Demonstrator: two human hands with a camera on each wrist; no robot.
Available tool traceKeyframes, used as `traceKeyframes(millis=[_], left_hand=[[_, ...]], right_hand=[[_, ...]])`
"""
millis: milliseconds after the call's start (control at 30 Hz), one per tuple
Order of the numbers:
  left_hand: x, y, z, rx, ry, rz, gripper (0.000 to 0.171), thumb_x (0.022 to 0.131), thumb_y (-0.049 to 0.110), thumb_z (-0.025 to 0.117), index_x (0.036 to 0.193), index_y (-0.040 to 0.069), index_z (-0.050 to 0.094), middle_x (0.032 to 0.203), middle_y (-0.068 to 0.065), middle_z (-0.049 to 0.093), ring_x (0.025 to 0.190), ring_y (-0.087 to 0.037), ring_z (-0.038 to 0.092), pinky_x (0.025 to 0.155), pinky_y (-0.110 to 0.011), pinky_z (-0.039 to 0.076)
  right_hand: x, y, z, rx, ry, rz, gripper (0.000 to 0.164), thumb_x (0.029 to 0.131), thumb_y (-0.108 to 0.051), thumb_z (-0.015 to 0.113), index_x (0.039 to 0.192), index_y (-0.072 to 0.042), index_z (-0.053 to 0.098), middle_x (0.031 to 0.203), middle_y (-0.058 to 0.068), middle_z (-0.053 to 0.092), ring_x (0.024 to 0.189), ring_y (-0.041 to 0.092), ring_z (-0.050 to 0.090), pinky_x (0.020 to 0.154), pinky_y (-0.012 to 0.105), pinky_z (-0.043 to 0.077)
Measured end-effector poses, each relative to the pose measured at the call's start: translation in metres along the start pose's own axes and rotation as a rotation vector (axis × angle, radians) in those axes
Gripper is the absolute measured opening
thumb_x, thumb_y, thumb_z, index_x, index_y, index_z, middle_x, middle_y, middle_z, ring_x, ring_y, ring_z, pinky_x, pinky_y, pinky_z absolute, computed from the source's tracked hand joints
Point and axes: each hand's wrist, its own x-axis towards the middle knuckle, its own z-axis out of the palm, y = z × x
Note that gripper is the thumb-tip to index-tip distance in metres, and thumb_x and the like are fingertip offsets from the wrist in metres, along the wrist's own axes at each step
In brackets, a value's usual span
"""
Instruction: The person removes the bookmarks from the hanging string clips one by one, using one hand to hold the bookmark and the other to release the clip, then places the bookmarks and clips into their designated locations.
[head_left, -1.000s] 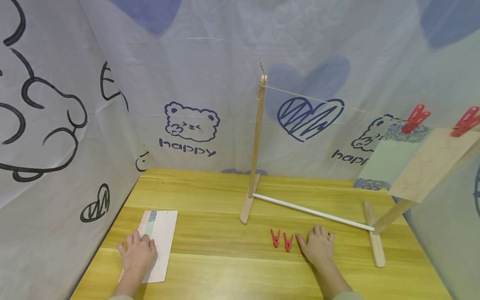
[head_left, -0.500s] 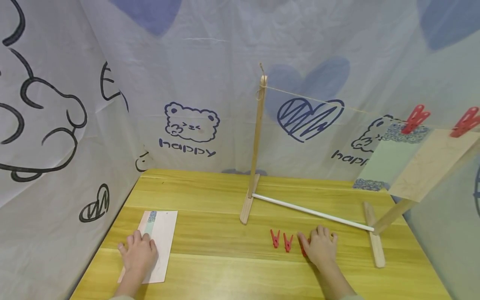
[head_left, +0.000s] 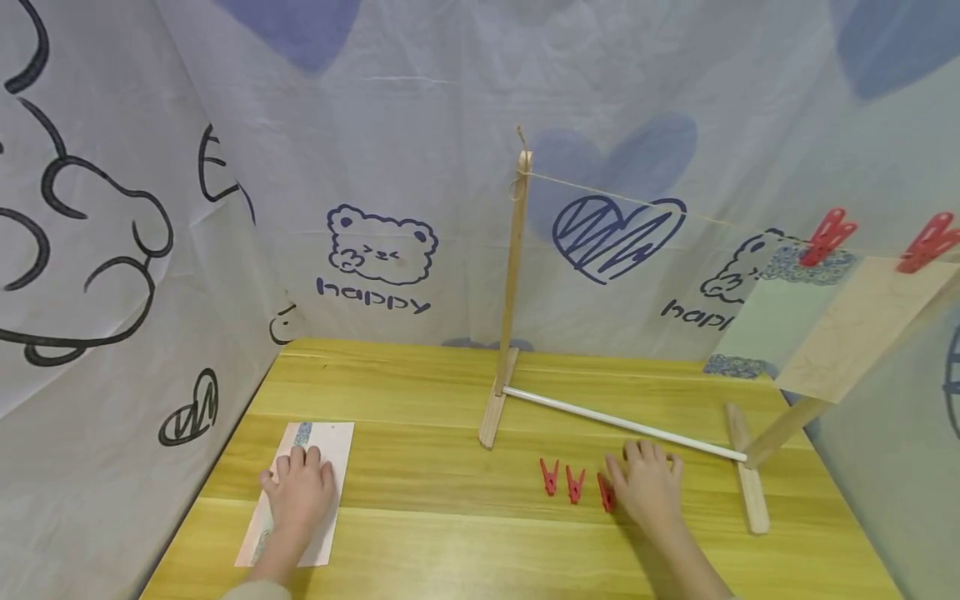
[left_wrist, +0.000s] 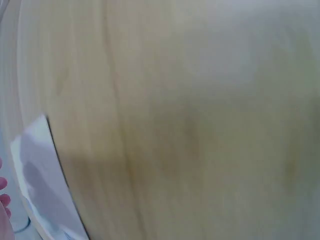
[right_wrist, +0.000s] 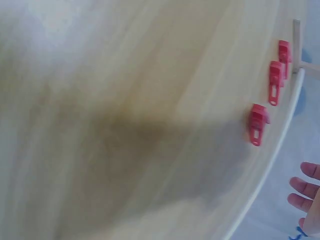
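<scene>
At the left of the head view, my left hand (head_left: pixel 302 493) is over a small pile of paper cards (head_left: pixel 339 458); contact is hard to tell. The top card is pale pink-white, and beside it shows a strip with a blue pattern (head_left: pixel 303 434). My right hand (head_left: pixel 649 490), its fingers loosely bent, is just right of a red clothespin (head_left: pixel 606 493) and pinches nothing. Two more red clothespins, a middle one (head_left: pixel 575 485) and a left one (head_left: pixel 550 477), lie in the same row. In the right wrist view the hand's fingertips (right_wrist: pixel 303 187) look apart from the clothespins (right_wrist: pixel 258 125).
Behind the clothespins stands a wooden rack with an upright post (head_left: pixel 514 275), a white crossbar (head_left: pixel 622 422) and a string (head_left: pixel 637 202). From the string hang a green patterned card (head_left: pixel 776 321) and a beige card (head_left: pixel 862 325), each under a red clothespin (head_left: pixel 827 237).
My left hand has shifted right across the cards, showing more of their left side. My right hand has moved slightly right and uncovered the third clothespin.
</scene>
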Motion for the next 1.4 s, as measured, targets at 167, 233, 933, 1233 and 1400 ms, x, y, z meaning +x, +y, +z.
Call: traceKeyframes(millis=[167,233,933,1233,1400], left_hand=[[0.005,0.02,0.0,-0.056,-0.003,0.018,0.029,0.091,0.022,0.047,0.108,-0.001,0.049,0.106,-0.019,0.044,0.102,-0.04,0.036,0.086,-0.061,0.016],[0.008,0.028,0.001,-0.079,-0.001,0.023,0.029,0.092,0.023,0.047,0.109,-0.001,0.049,0.105,-0.017,0.045,0.101,-0.039,0.036,0.086,-0.06,0.015],[0.043,0.122,-0.007,-0.314,0.048,0.215,0.027,0.092,0.027,0.053,0.11,0.006,0.051,0.109,-0.012,0.049,0.103,-0.032,0.038,0.089,-0.056,0.014],[0.056,0.164,-0.008,-0.394,0.057,0.314,0.029,0.092,0.028,0.053,0.112,0.006,0.052,0.11,-0.01,0.051,0.104,-0.028,0.04,0.092,-0.053,0.015],[0.065,0.189,-0.012,-0.438,0.1,0.367,0.03,0.09,0.027,0.055,0.111,0.006,0.052,0.11,-0.011,0.051,0.102,-0.028,0.041,0.092,-0.053,0.017]], right_hand=[[0.006,-0.005,-0.017,0.036,0.098,-0.056,0.028,0.086,-0.032,0.06,0.092,-0.005,0.057,0.096,0.014,0.057,0.094,0.034,0.049,0.085,0.054,0.027],[0.009,-0.006,-0.024,0.047,0.137,-0.078,0.027,0.084,-0.03,0.062,0.091,-0.005,0.057,0.094,0.013,0.057,0.092,0.034,0.049,0.086,0.054,0.027],[0.036,0.0,-0.111,-0.011,0.255,-0.196,0.026,0.081,-0.023,0.064,0.095,-0.002,0.056,0.096,0.016,0.056,0.09,0.035,0.048,0.086,0.055,0.027],[0.044,0.008,-0.134,0.004,0.375,-0.273,0.03,0.084,-0.03,0.053,0.092,-0.001,0.056,0.096,0.017,0.055,0.092,0.038,0.047,0.082,0.054,0.028],[0.056,0.009,-0.149,0.009,0.427,-0.31,0.034,0.087,-0.034,0.048,0.092,0.0,0.055,0.093,0.017,0.053,0.089,0.038,0.047,0.081,0.054,0.027]])
